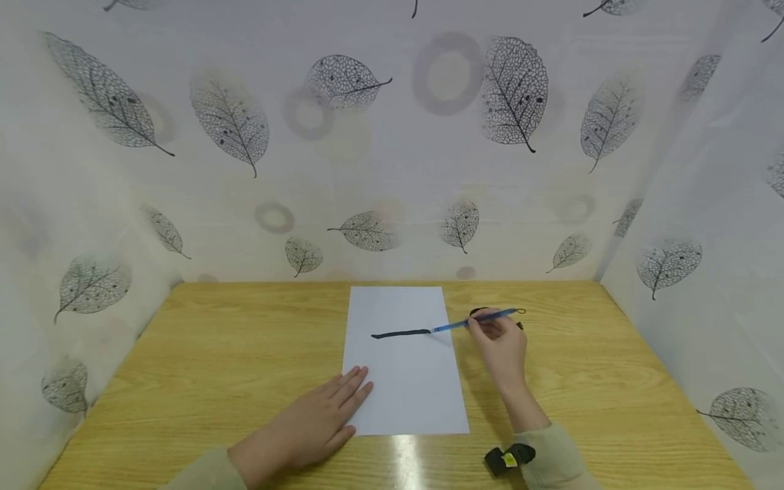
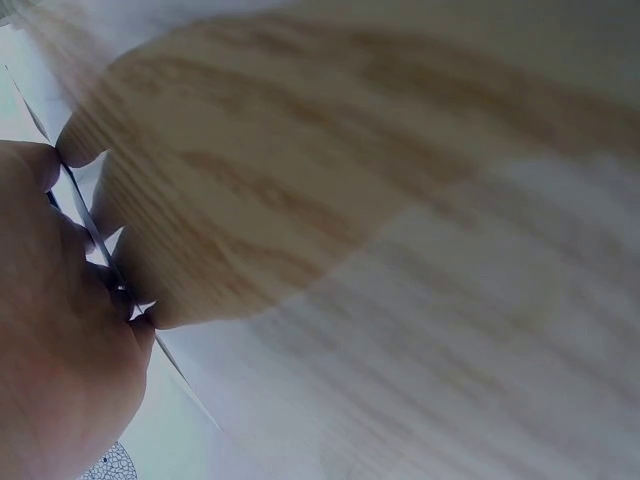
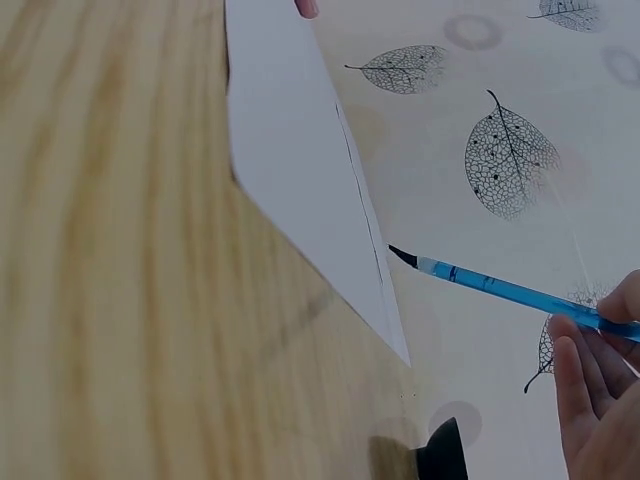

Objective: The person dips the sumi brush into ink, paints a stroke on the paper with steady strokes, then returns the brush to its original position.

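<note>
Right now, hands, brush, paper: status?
Right hand holds blue brush, tip near right end of black stroke. Left hand rests on lower left edge of paper. Black object right of paper, clear of it.

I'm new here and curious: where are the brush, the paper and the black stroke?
Brush (image 3: 505,289): right wrist view, blue shaft.
Paper (image 1: 407,371): head view, bare middle.
Black stroke (image 1: 401,333): head view, its middle.

We see a white sheet of paper (image 1: 409,374) on the worktop (image 1: 214,340), its long sides running roughly from twelve to six o'clock, its eight o'clock edge under the left hand (image 1: 318,418). One black stroke (image 1: 401,333) crosses its upper half from nine to three. The blue brush (image 3: 515,292), pinched in the right hand (image 1: 503,347), points its dark tip towards nine, at the stroke's three o'clock end; whether it touches, we cannot tell.
</note>
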Available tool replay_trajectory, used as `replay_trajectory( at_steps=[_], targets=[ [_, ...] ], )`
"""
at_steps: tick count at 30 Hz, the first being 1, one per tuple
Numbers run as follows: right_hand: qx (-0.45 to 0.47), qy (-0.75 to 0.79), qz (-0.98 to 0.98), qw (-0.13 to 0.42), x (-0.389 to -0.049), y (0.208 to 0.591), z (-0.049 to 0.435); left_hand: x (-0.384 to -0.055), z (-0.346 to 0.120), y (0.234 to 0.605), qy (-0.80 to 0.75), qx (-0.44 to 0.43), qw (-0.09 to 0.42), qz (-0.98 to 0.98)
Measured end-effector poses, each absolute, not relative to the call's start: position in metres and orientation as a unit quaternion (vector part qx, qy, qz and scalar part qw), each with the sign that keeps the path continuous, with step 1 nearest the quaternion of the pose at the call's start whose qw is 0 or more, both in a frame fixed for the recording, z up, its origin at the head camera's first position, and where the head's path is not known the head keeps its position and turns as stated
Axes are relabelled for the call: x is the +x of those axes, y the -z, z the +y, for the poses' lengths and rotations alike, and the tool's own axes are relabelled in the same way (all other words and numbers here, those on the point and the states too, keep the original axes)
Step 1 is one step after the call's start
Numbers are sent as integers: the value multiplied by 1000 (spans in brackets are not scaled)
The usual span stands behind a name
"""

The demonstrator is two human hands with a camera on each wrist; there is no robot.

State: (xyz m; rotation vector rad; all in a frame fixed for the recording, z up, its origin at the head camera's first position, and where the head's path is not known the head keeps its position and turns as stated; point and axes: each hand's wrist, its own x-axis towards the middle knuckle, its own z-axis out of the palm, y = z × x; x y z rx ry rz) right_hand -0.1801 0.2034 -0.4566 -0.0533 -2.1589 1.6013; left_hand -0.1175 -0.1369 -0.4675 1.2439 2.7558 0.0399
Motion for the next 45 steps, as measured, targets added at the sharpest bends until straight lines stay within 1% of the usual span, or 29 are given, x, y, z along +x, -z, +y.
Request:
replay_trajectory(
  at_steps=[11,24,33,45],
  targets=[
    [-8,-594,-765,248,-181,453,202,-118,-136,468,-13,408,65,911],
    [19,-570,-773,279,-183,450,202,-118,-137,470,-9,408,63,911],
    [44,-555,-775,299,-183,444,202,-118,-137,471,-2,415,45,909],
    [97,-508,-784,343,-184,435,210,-117,-138,472,-3,417,36,908]
  ],
)
